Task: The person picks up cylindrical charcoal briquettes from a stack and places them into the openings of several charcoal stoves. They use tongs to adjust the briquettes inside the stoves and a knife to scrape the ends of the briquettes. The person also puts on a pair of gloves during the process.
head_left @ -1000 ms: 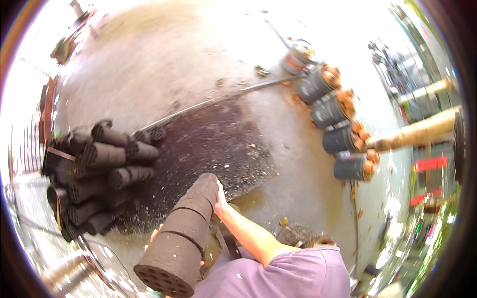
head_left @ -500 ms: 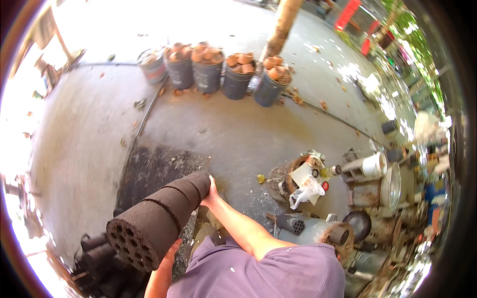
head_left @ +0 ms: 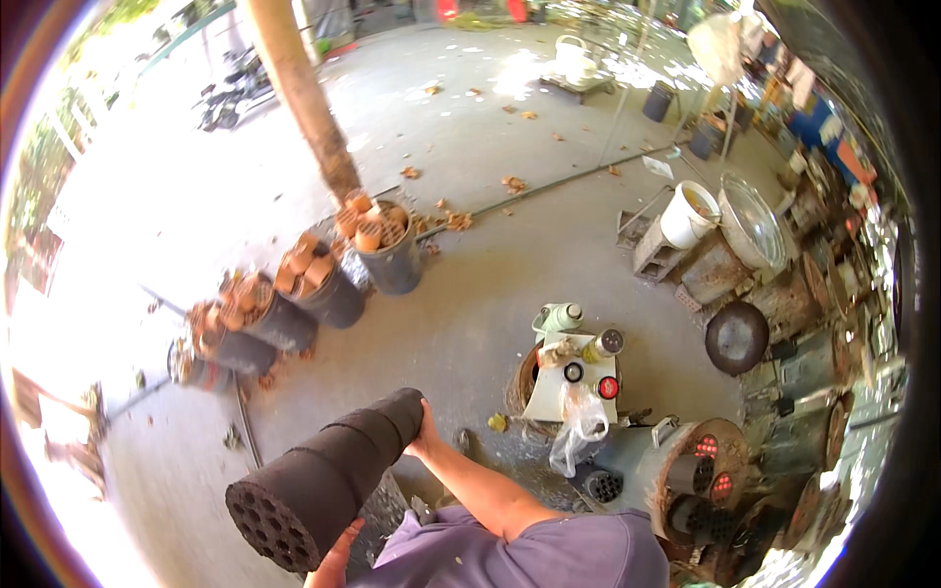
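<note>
A slanting row of dark buckets, heaped with orange-brown pierced cylinders, stands near a wooden post, with a motorcycle farther off. A pale green bottle, a dark-lidded jar and a clear plastic bag sit together, while a round dark pan lies near a white bucket.

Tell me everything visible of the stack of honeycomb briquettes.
The stack of honeycomb briquettes looks like matte black pressed coal: short cylinders end to end, seams between them, round holes in the nearer face. It slants sideways in midair, the right hand at its far end, the left hand against its lower side near the holed face.
</note>
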`<state>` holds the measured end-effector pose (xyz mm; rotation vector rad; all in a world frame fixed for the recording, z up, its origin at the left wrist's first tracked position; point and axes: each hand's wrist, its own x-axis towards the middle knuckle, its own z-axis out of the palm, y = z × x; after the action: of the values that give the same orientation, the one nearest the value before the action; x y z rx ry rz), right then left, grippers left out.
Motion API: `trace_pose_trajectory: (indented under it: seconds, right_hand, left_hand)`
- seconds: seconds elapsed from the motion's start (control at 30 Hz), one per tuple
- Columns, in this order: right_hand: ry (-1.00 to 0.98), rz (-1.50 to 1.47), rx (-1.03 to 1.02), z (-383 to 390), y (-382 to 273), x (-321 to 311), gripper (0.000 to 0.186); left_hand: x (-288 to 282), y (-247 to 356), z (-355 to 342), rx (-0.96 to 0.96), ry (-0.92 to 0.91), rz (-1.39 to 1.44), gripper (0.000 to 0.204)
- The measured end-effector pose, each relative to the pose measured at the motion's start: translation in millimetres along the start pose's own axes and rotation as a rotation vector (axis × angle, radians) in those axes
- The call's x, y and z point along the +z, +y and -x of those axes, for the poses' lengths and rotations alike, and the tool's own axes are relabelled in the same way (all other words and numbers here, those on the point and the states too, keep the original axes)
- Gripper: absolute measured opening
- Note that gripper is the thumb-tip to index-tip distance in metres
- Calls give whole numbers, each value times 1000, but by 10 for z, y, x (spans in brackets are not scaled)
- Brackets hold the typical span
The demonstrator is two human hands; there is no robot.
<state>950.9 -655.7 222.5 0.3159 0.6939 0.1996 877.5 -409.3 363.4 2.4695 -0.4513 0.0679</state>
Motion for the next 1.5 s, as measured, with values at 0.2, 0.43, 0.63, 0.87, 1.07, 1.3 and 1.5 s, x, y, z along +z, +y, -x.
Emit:
trace_pose_trajectory:
  seconds: [0.2,0.43,0.63,0.87,1.07,1.3,1.5]
  right_hand:
    - [-155,-166,-176,-529,-1316,958,68]
    - [-270,-434,-483,-691,-3125,1912,69]
    - [-471,-437,-947,-494,-4431,2242,74]
    - [-354,-747,-1166,480,-5915,2462,72]
    - [-347,-991,-1453,920,-7052,2285,71]
    - [-386,-1337,-1626,2112,-7874,2052,66]
    - [-321,-1664,-1765,2954,-8156,1493,71]
  left_hand:
    - [560,448,-1801,166,-168,-129,67]
    - [1506,1457,-4168,559,-387,-4,55]
    - [2433,2733,-5545,682,-823,371,52]
    - [3877,4417,-6481,861,-1228,494,50]
    - [5047,6054,-6749,1011,-1612,505,49]
    - [6260,7769,-6403,1189,-2099,496,49]
    - [6961,8995,-5615,1255,-2518,449,50]
